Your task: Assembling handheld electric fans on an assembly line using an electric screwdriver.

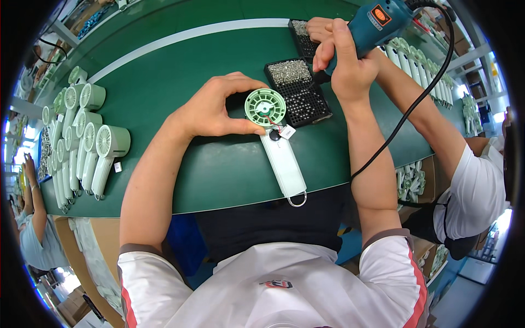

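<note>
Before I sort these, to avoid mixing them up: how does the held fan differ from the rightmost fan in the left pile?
The held fan has an open, upturned head showing red wiring; the rightmost pile fan has a drum-shaped head facing left. The left hand grips the held fan; the rightmost pile fan is untouched. Both have pale handles with end loops.

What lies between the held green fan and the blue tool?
Head view: a black tray, holding small metal pieces, lies between the fan and the tool.

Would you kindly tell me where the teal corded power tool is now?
The teal corded power tool is at the head view's upper right, in the person's right hand, its nose beside the nearer black gridded tray of small metal parts.
</note>
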### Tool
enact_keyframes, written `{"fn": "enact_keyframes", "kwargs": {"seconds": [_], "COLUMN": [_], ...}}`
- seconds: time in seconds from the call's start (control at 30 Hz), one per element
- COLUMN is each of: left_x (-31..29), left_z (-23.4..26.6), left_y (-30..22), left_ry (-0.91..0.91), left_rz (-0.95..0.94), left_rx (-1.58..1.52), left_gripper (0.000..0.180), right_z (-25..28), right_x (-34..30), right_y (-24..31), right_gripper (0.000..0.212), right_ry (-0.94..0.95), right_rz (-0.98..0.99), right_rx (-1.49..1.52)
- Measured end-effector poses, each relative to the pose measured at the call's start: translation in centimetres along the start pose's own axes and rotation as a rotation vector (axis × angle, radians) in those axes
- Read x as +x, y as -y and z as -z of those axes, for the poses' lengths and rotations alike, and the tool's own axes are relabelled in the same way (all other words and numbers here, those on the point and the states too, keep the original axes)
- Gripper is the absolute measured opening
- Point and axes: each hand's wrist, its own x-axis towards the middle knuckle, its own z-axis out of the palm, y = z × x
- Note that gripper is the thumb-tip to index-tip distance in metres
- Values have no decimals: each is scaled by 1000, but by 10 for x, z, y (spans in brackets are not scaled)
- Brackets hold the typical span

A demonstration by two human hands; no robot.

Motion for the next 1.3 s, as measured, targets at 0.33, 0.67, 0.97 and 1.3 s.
{"fn": "enact_keyframes", "kwargs": {"seconds": [0.33, 0.67, 0.97, 1.3], "left_x": [1, 0, 0, -2], "left_z": [-1, 0, -5, -5], "left_y": [0, 1, 8, 10], "left_ry": [-14, -33, -59, -73], "left_rz": [-16, -60, -139, -126], "left_rx": [14, 6, 12, 27], "left_gripper": [67, 72, 71, 71], "right_z": [10, 4, -15, -56], "right_x": [6, 5, 5, 14], "right_y": [-3, 18, 54, 62], "right_gripper": [30, 31, 35, 35], "right_ry": [57, -48, 45, 142], "right_rz": [23, -13, -74, -118], "right_rx": [81, 222, 335, 287]}}
